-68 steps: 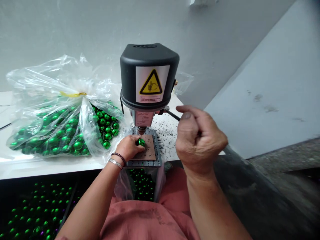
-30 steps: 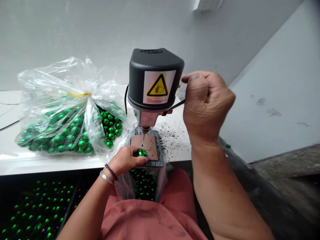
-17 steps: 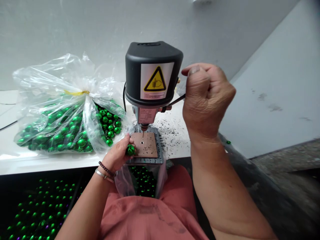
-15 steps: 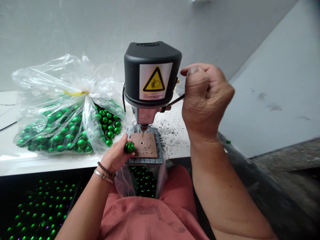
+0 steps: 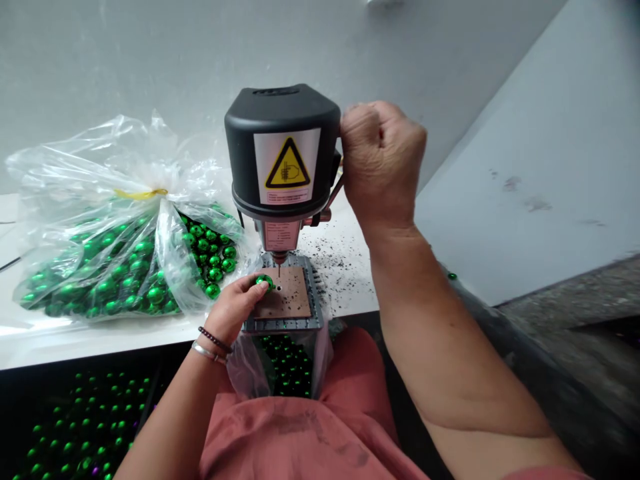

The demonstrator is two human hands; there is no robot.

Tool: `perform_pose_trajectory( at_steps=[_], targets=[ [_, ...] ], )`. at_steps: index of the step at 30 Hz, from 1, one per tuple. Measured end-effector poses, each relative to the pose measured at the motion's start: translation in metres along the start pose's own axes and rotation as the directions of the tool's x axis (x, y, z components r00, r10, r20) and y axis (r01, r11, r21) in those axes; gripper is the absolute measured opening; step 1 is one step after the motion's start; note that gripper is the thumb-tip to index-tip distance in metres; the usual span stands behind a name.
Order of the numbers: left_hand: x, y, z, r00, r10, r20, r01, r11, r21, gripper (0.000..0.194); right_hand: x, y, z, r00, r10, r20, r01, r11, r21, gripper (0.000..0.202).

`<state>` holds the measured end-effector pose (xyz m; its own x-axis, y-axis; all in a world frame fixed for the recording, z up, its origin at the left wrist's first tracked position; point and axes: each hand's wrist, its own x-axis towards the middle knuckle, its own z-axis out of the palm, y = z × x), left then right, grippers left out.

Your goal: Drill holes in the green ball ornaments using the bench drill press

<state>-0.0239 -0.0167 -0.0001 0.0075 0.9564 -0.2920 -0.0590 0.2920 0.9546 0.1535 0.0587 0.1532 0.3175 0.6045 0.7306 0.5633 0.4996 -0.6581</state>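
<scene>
A black drill press (image 5: 283, 153) with a yellow warning label stands at the centre. Its thin bit (image 5: 279, 270) points down over a brown board (image 5: 290, 303) with a small hole. Between thumb and fingers, my left hand (image 5: 237, 303) holds a shiny green ball (image 5: 264, 283) over the board's left part, just left of the bit. My right hand (image 5: 383, 163) is closed round the press's lever (image 5: 336, 192), right of the motor housing; its grip end is hidden in the fist.
A tied clear bag (image 5: 165, 257) of green balls lies on the white table (image 5: 345, 287) at the left. Dark shavings are scattered right of the press. Below are an open bag (image 5: 250, 367) and a dark tray (image 5: 20, 400), both with green balls.
My left hand has turned and brought the green ball nearer the bit. My right hand has moved up and towards the housing with the lever. The view has shifted slightly.
</scene>
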Motion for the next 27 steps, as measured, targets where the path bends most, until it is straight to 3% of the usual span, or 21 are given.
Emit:
perform_pose_trajectory(
  at_steps=[5, 8, 13, 16, 20, 24, 27],
  targets=[
    [0.016, -0.01, 0.004, 0.998, -0.044, -0.033, 0.048, 0.989, 0.137, 0.043, 0.008, 0.002, 0.006, 0.998, 0.064, 0.02, -0.063, 0.997, -0.048, 0.039],
    [0.023, -0.015, 0.003, 1.0, 0.012, -0.017, -0.007, 0.962, 0.271, 0.044, 0.007, 0.002, 0.006, 0.998, 0.054, 0.026, -0.052, 0.997, -0.048, 0.038],
    [0.021, -0.004, 0.008, 0.992, 0.123, 0.014, -0.105, 0.779, 0.618, 0.044, 0.006, 0.002, 0.005, 0.997, 0.062, 0.041, -0.061, 0.998, -0.028, 0.038],
    [0.019, 0.004, 0.016, 0.981, 0.187, 0.056, -0.168, 0.658, 0.734, 0.039, 0.006, 0.003, 0.004, 0.997, 0.057, 0.046, -0.056, 0.998, -0.017, 0.037],
    [0.022, 0.005, 0.021, 0.965, 0.235, 0.117, -0.235, 0.577, 0.782, 0.04, 0.006, 0.004, 0.005, 0.998, 0.047, 0.039, -0.047, 0.999, -0.001, 0.037],
    [0.025, 0.002, 0.02, 0.963, 0.225, 0.151, -0.258, 0.595, 0.761, 0.033, 0.004, 0.003, 0.003, 0.998, 0.038, 0.042, -0.038, 0.999, 0.009, 0.034],
    [0.025, 0.0, 0.019, 0.957, 0.244, 0.159, -0.279, 0.611, 0.741, 0.032, -0.009, 0.0, -0.006, 0.998, -0.056, 0.034, 0.053, 0.995, 0.08, 0.03]
  ],
)
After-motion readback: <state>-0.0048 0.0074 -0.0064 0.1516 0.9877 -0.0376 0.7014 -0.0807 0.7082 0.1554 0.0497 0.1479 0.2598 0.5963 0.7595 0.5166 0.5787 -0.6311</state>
